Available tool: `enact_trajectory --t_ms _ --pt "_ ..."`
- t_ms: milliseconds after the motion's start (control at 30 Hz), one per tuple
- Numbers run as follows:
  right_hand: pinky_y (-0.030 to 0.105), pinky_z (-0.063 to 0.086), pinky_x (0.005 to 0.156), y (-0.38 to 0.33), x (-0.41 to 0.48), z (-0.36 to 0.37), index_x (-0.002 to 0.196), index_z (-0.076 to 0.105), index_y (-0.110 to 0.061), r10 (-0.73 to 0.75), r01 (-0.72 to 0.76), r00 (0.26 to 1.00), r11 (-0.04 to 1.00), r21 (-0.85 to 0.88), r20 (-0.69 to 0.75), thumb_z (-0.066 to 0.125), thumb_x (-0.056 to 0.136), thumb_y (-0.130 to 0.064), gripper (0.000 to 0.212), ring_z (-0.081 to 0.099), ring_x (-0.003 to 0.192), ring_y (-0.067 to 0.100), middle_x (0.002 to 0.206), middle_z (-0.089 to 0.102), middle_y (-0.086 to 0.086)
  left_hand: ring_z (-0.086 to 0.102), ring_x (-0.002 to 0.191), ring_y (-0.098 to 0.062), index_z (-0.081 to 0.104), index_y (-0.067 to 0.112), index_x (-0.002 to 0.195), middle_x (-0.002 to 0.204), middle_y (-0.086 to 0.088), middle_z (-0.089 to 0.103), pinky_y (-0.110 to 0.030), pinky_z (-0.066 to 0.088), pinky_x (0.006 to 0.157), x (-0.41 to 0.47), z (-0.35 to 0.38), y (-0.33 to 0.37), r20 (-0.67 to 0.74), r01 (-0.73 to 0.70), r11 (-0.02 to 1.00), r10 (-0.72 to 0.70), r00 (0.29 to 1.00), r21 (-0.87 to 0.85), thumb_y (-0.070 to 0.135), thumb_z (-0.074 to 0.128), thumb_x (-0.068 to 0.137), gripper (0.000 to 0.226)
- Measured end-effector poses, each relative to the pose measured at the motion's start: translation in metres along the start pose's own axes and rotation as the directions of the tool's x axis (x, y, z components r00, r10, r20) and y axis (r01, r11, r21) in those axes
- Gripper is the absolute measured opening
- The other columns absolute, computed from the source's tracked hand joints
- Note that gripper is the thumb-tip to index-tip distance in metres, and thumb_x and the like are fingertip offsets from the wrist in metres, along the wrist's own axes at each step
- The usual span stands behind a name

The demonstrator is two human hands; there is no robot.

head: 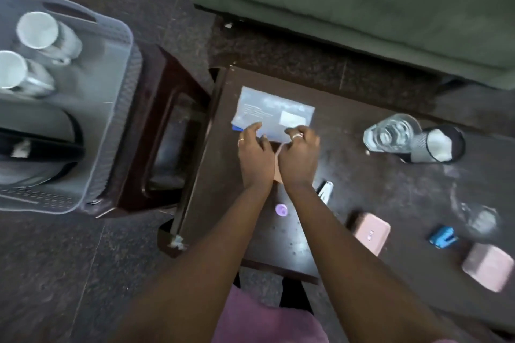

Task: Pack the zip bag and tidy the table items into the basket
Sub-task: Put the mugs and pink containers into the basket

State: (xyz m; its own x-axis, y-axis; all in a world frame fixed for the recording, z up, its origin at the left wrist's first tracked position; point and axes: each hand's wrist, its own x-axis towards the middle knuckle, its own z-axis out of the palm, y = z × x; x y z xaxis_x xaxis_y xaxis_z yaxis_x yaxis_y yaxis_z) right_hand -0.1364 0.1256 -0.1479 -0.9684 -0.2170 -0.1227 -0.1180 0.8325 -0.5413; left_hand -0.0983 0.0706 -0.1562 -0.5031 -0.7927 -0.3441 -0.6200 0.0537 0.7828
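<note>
- Currently both hands, left hand (255,152) and right hand (299,154), pinch the zip bag (274,114) near edge, flat on the table (376,184).
- Risk: seal left partly open; contents spill.
- Basket (111,108) well apart, left.

Both forearms are bare, with no sleeves showing anywhere along them. The left hand (255,154) wears a thin ring on one finger. The right hand (299,157) wears a broader, pale ring. Below the arms lies pinkish-purple clothing (267,320), softly blurred.
</note>
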Motion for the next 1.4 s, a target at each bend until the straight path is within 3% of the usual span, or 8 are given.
enact_trajectory --t_ms 233,367,500,633,867,1067,1233,1400 --pt "0.046 0.041 0.093 0.125 -0.046 -0.058 0.1 0.066 0.004 0.308 -0.306 0.951 0.94 -0.151 -0.01 0.06 0.078 -0.007 0.026 0.047 0.107 0.043 0.12 0.054 0.024 0.033 0.135 -0.03 0.032 0.0 0.138 0.143 -0.019 0.039 -0.037 0.022 0.113 -0.048 0.036 -0.022 0.189 -0.082 0.879 -0.01 0.982 0.47 0.039 0.074 0.072 0.087" --pt "0.048 0.037 0.099 0.17 -0.075 -0.073 0.126 0.053 -0.018 0.496 -0.466 0.868 0.82 -0.333 0.008 0.069 0.076 -0.038 0.056 0.039 0.119 0.04 0.137 0.039 0.017 0.03 0.137 -0.031 0.02 -0.001 0.143 0.147 -0.02 0.033 -0.037 0.021 0.114 -0.053 0.045 -0.032 0.199 -0.07 0.816 -0.056 0.978 0.574 0.046 0.078 0.066 0.107" --pt "0.053 0.038 0.095 0.187 -0.097 -0.073 0.139 0.024 -0.039 0.683 -0.626 0.727 0.702 -0.339 0.07 0.071 0.071 -0.048 0.083 0.035 0.123 0.039 0.143 0.021 0.016 0.039 0.131 -0.034 0.021 0.004 0.143 0.142 -0.02 0.039 -0.041 0.033 0.109 -0.051 0.052 -0.037 0.152 -0.023 0.864 -0.062 0.986 0.503 0.031 0.078 0.069 0.097" --pt "0.046 0.044 0.091 0.193 -0.1 -0.072 0.145 0.017 -0.036 0.691 -0.662 0.706 0.722 -0.199 0.156 0.071 0.074 -0.03 0.09 0.044 0.11 0.041 0.127 0.035 0.021 0.049 0.114 -0.035 0.039 0.004 0.127 0.122 -0.02 0.049 -0.043 0.044 0.094 -0.056 0.051 -0.035 0.118 -0.03 0.905 -0.022 0.993 0.424 0.017 0.073 0.067 0.07" --pt "0.044 0.045 0.091 0.134 -0.073 -0.072 0.145 0.021 -0.031 0.458 -0.456 0.889 0.888 -0.052 0.024 0.07 0.069 -0.018 0.092 0.045 0.106 0.038 0.122 0.041 0.02 0.048 0.109 -0.03 0.041 0.007 0.124 0.117 -0.017 0.05 -0.03 0.042 0.08 -0.033 0.014 -0.014 0.013 -0.083 0.962 0.083 0.996 0.258 0.016 0.074 0.066 0.067" --pt "0.033 0.038 0.099 0.001 -0.02 -0.046 0.141 0.029 -0.015 0.088 -0.122 0.985 0.964 0.236 0.15 0.071 0.061 -0.014 0.091 0.043 0.122 0.031 0.132 0.046 0.012 0.048 0.109 -0.037 0.044 0.0 0.123 0.119 -0.023 0.048 -0.035 0.036 0.096 0.032 -0.09 0.031 -0.261 -0.164 0.962 0.22 0.94 0.218 0.012 0.071 0.064 0.066" --pt "0.036 0.042 0.094 -0.142 0.016 -0.012 0.14 0.03 -0.018 -0.266 0.189 0.938 0.93 0.315 0.222 0.069 0.062 -0.022 0.087 0.049 0.109 0.032 0.116 0.05 0.014 0.041 0.121 -0.036 0.032 0.001 0.136 0.133 -0.023 0.042 -0.031 0.027 0.102 0.1 -0.188 0.031 -0.483 0.058 0.978 0.046 0.874 0.198 0.024 0.068 0.073 0.076" --pt "0.037 0.043 0.094 -0.248 0.035 0.031 0.132 0.039 -0.009 -0.511 0.433 0.807 0.853 0.292 0.295 0.072 0.069 -0.027 0.073 0.049 0.108 0.034 0.117 0.052 0.018 0.041 0.125 -0.036 0.03 0.001 0.136 0.138 -0.023 0.034 -0.04 0.036 0.108 0.147 -0.229 0.013 -0.46 0.248 0.965 -0.183 0.869 0.084 0.019 0.07 0.076 0.074"
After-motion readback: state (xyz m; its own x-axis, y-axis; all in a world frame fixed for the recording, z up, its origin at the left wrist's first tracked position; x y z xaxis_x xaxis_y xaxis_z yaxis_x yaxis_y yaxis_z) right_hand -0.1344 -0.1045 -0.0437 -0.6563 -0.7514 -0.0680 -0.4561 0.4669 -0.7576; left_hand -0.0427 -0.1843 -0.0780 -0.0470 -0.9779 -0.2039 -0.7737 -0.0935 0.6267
